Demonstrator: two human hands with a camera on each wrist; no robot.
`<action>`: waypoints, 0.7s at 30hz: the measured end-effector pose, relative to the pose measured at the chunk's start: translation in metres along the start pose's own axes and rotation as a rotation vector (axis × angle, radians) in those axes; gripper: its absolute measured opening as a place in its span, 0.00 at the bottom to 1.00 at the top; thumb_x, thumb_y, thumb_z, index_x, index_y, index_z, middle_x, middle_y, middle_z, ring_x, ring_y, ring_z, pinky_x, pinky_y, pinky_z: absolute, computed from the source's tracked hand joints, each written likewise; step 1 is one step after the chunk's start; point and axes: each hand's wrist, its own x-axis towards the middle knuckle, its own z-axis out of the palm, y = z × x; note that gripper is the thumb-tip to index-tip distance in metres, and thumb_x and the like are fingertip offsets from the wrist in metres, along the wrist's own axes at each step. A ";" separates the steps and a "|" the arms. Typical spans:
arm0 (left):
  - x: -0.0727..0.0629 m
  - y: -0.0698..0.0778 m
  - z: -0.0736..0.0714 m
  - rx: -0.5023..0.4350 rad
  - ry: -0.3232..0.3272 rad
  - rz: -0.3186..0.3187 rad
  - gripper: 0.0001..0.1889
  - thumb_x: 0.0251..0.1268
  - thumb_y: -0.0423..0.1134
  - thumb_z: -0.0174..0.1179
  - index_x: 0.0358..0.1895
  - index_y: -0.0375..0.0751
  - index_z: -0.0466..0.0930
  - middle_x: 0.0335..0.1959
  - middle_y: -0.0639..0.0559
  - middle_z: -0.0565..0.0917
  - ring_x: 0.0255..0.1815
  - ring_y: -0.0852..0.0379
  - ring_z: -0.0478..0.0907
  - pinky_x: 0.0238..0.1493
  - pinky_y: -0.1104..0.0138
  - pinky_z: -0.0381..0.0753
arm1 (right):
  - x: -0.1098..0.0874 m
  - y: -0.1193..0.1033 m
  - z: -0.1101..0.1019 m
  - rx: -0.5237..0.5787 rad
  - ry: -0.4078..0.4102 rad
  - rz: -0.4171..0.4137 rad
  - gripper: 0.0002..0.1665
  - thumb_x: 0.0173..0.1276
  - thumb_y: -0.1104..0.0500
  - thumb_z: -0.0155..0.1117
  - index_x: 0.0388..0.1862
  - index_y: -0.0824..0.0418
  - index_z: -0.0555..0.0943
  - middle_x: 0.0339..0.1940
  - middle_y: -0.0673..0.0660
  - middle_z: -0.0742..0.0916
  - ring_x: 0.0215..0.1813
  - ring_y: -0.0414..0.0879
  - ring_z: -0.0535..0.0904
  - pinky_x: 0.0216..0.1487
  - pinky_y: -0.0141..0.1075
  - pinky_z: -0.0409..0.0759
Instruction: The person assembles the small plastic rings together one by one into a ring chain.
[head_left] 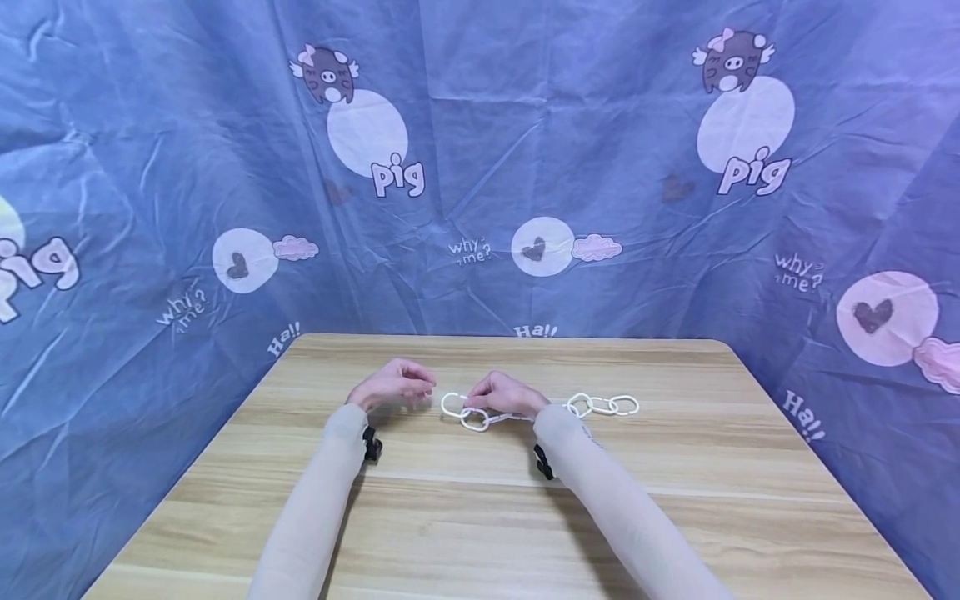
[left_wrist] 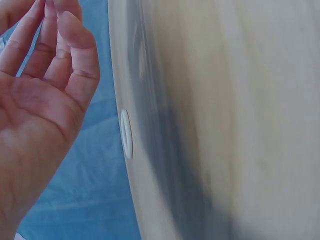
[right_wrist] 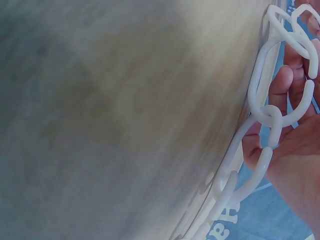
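Observation:
A chain of white plastic links [head_left: 474,419] stretches across the far part of the wooden table. My right hand [head_left: 506,392] pinches a link near the chain's left end; in the right wrist view, several links [right_wrist: 255,75] hang in front of the palm and loosely curled fingers, and some have a gap in the ring. To the left of the chain, apart from its end link [head_left: 450,403], is my left hand [head_left: 396,383]. Its fingers are loosely bent, with nothing visible in them, though the upper fingertips are cut off in the left wrist view.
The chain's right end [head_left: 625,405] lies past my right wrist. A small white oval piece [left_wrist: 126,134] rests near the table edge in the left wrist view. Behind the wooden table [head_left: 465,517] hangs a blue printed curtain [head_left: 480,150].

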 end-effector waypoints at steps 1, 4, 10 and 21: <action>-0.001 -0.001 -0.001 0.005 0.005 -0.001 0.19 0.65 0.36 0.63 0.54 0.26 0.78 0.43 0.34 0.86 0.28 0.56 0.80 0.35 0.65 0.83 | 0.000 0.000 0.000 -0.005 -0.001 -0.004 0.10 0.68 0.59 0.64 0.39 0.64 0.88 0.31 0.58 0.90 0.27 0.38 0.79 0.32 0.27 0.74; -0.002 -0.004 -0.004 0.016 0.035 -0.006 0.19 0.64 0.35 0.64 0.54 0.26 0.78 0.42 0.39 0.87 0.28 0.56 0.80 0.32 0.66 0.82 | -0.001 0.000 0.000 -0.021 0.000 -0.013 0.10 0.68 0.59 0.64 0.38 0.64 0.88 0.33 0.59 0.90 0.29 0.38 0.78 0.34 0.27 0.74; -0.007 -0.012 -0.012 0.054 0.199 -0.050 0.17 0.63 0.32 0.64 0.52 0.26 0.79 0.42 0.43 0.86 0.31 0.53 0.78 0.27 0.67 0.78 | -0.002 0.000 0.003 -0.023 0.015 -0.007 0.11 0.69 0.59 0.64 0.40 0.65 0.88 0.37 0.63 0.89 0.35 0.47 0.81 0.41 0.30 0.75; -0.005 -0.032 -0.026 0.074 0.423 -0.117 0.17 0.58 0.22 0.60 0.51 0.19 0.75 0.46 0.32 0.81 0.38 0.58 0.74 0.37 0.73 0.72 | -0.004 0.001 0.002 -0.013 -0.011 0.016 0.10 0.67 0.57 0.65 0.39 0.62 0.88 0.34 0.57 0.90 0.31 0.40 0.79 0.37 0.29 0.75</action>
